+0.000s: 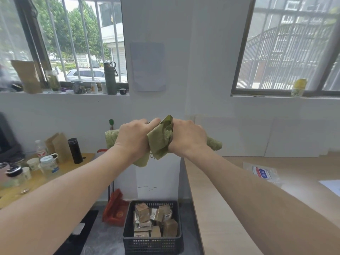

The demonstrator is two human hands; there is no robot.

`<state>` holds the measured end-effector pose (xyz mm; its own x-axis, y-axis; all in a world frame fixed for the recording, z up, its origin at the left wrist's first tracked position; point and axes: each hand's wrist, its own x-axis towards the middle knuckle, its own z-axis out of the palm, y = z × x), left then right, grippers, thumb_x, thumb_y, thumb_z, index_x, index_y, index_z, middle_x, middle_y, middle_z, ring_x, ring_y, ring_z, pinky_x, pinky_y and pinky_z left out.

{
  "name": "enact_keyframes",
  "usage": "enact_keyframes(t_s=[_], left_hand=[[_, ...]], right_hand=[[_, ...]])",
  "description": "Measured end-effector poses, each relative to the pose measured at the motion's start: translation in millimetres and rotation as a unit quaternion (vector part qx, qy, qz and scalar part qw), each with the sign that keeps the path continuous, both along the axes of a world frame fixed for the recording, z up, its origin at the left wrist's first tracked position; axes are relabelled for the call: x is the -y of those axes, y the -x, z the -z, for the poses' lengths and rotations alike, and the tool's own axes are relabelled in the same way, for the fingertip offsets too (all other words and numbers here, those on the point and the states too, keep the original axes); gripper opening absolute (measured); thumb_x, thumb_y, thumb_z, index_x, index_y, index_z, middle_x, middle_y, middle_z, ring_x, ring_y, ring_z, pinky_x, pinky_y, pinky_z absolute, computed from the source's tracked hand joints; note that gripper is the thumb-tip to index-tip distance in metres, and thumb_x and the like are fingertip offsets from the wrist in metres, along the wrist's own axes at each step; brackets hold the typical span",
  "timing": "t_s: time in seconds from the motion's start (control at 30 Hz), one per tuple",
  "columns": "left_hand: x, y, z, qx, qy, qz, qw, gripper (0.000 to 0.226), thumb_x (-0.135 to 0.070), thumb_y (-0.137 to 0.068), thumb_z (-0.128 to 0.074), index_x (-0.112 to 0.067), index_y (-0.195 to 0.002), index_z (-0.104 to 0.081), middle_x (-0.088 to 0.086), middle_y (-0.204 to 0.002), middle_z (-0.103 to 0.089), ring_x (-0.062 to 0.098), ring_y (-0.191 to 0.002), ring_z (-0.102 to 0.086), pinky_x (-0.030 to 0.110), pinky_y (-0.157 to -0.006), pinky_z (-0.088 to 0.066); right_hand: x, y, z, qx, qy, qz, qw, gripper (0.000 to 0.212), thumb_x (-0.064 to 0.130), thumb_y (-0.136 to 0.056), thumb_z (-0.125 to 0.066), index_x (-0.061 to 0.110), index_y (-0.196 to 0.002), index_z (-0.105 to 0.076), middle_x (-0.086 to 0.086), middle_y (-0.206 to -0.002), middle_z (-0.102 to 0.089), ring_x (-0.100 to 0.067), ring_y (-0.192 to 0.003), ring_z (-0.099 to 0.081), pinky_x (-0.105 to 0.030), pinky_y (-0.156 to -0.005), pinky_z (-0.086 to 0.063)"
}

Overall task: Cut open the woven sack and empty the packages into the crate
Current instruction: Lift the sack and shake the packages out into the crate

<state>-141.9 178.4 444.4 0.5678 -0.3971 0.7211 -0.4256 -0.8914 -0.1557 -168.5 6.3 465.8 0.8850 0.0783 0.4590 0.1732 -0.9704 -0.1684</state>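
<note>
A green woven sack [159,138] is bunched up and held at chest height in front of the white wall. My left hand [133,137] grips its left part and my right hand [187,137] grips its right part, the fists close together. Crumpled ends of the sack stick out beyond both fists and hang below them. Straight below on the floor stands a black plastic crate [152,244] holding several brown cardboard packages [155,220], some with white labels.
A light wooden table [230,208] runs along the right, with a clear plastic bag [261,173] on it. A low table at the left carries cups, jars and a black flask [75,150]. A red bag [115,208] lies beside the crate.
</note>
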Motion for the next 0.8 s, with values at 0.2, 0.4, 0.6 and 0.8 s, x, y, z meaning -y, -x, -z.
enact_keyframes(t_s=[0.2,0.4,0.6,0.8], left_hand=[[8.8,5.0,-17.3,-0.153,0.025,-0.014,0.988,0.014,-0.040,-0.086,-0.061,-0.033,-0.098,-0.061,-0.008,-0.069,-0.056,0.029,-0.071,-0.060,0.033,-0.064,-0.041],[1.4,-18.2,-14.1,-0.247,0.071,0.048,0.965,0.025,-0.049,-0.082,-0.047,-0.031,-0.065,-0.045,-0.005,-0.077,-0.058,0.023,-0.069,-0.060,0.032,-0.058,-0.042],[4.1,-17.6,-25.0,-0.315,0.077,0.123,0.938,0.026,-0.045,-0.079,-0.054,-0.021,-0.072,-0.061,0.004,-0.081,-0.064,0.030,-0.074,-0.064,0.046,-0.072,-0.056],[9.4,-10.2,-26.0,-0.278,0.029,0.095,0.955,0.033,-0.051,-0.077,-0.070,-0.031,-0.094,-0.050,-0.007,-0.079,-0.067,0.021,-0.073,-0.063,0.037,-0.064,-0.052]], right_hand=[[12.0,-8.2,18.0,0.112,0.066,-0.050,0.990,0.062,0.033,-0.066,-0.082,0.024,-0.118,-0.050,0.005,-0.100,-0.062,-0.026,-0.088,-0.064,-0.036,-0.071,-0.040],[16.7,-6.2,25.9,0.174,0.146,-0.059,0.972,0.118,0.048,-0.050,-0.092,0.020,-0.150,-0.038,-0.001,-0.114,-0.062,-0.028,-0.090,-0.063,-0.041,-0.075,-0.048],[14.2,-12.2,26.2,0.230,0.176,-0.019,0.957,0.066,0.020,-0.058,-0.091,0.021,-0.116,-0.060,0.000,-0.090,-0.060,-0.028,-0.070,-0.061,-0.035,-0.059,-0.043],[17.0,-14.7,19.4,0.194,0.149,0.003,0.970,0.046,0.005,-0.058,-0.080,0.019,-0.097,-0.059,0.000,-0.078,-0.055,-0.029,-0.063,-0.057,-0.032,-0.057,-0.027]])
